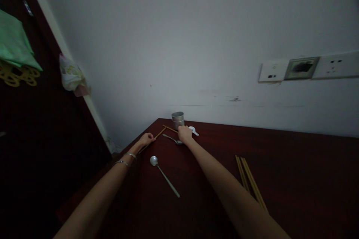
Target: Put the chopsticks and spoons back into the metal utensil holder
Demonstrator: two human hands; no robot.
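My left hand (147,139) is closed in a pinch on a thin wooden chopstick (160,133), which slants along the table's left edge. A second chopstick (169,129) meets its far tip at an angle and runs to my right hand (185,133). The right fingers are curled over that stick's near end; their tips are hidden. Just behind this hand stands a grey metal cup (178,120), upright. A small metal spoon (169,137) lies between the hands, its bowl beside my right hand. Nearer to me rests a long-handled spoon (167,180), bowl toward my left hand.
Several chopsticks (252,183) lie on the dark red table (305,171) beside my right forearm. A white scoop-like piece (193,130) sits right of the cup. The wall (179,44) borders the table's back; sockets (273,71) are at right. A plastic bag (71,74) hangs at left.
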